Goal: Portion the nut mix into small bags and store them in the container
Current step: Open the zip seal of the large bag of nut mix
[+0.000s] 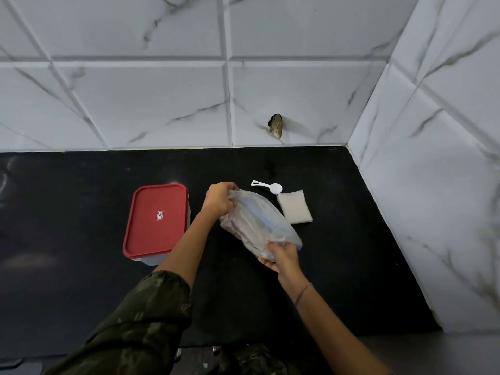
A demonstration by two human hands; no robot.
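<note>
A clear plastic bag with pale contents is held over the black counter, tilted from upper left to lower right. My left hand grips its upper end and my right hand grips its lower end. To the left stands the container with its red lid closed. Behind the bag lie a white plastic scoop and a flat stack of small clear bags.
White marble-pattern tiles form the back wall and the right side wall, meeting in a corner at the back right. A small dark broken hole shows in the back wall tile. The counter's front edge lies near my body.
</note>
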